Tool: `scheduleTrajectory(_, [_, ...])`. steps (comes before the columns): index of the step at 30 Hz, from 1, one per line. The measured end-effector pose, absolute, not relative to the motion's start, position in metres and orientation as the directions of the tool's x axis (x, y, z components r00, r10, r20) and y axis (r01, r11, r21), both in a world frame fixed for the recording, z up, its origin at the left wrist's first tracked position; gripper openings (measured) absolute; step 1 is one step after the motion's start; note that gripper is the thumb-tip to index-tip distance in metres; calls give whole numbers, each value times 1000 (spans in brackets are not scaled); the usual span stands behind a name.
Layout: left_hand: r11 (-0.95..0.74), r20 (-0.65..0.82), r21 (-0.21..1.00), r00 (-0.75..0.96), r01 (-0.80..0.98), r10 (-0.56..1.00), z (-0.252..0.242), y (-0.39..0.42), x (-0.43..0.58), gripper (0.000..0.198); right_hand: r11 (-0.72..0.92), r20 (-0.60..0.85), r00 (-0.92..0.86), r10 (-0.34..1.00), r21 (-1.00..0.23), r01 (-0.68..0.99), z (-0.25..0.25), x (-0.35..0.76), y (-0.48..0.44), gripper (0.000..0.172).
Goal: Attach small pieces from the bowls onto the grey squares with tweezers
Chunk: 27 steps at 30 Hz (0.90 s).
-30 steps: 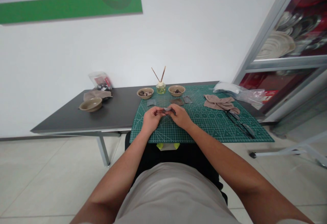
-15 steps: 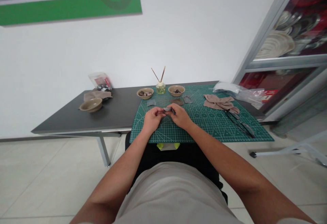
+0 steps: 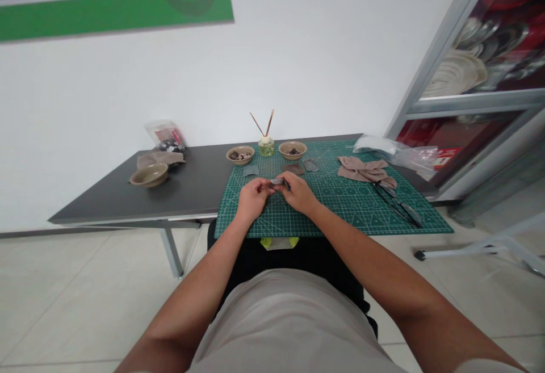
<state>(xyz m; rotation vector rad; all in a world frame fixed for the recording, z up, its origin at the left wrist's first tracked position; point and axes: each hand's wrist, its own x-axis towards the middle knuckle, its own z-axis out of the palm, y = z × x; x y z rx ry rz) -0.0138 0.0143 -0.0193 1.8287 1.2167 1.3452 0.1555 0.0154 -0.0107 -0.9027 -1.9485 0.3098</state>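
Note:
Over the front middle of the green cutting mat, my hands meet at the fingertips. My right hand is closed on a small grey folded piece, which looks like sandpaper. My left hand is closed in a pinch against it; whatever lies between those fingers is too small and covered to name. Just beyond the hands lie a grey square sheet, a brown sheet and another grey sheet.
Behind are a bowl of small stone-like pieces, a second such bowl and a reed diffuser. A brown cloth, glasses and plastic bags lie right. Left stands another bowl near a clear container.
The whole view has shifted slightly, so everything sits a little further left. Both hands keep their grip on the small grey piece, with hardly any visible movement.

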Motion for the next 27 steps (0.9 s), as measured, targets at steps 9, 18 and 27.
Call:
scheduleTrajectory(9, [-416, 421, 832, 72, 366, 904, -17, 13, -13, 17, 712, 663, -299, 686, -528, 462, -10, 156, 15, 5])
scheduleTrajectory(18, [-425, 433, 832, 60, 357, 899, -17, 14, -13, 24, 724, 680, -290, 673, -528, 443, -8, 155, 13, 7])
scheduleTrajectory(27, [-339, 341, 916, 29, 214, 940, -14, 13, -11, 21, 727, 693, -274, 666, -522, 446, -9, 156, 14, 12])
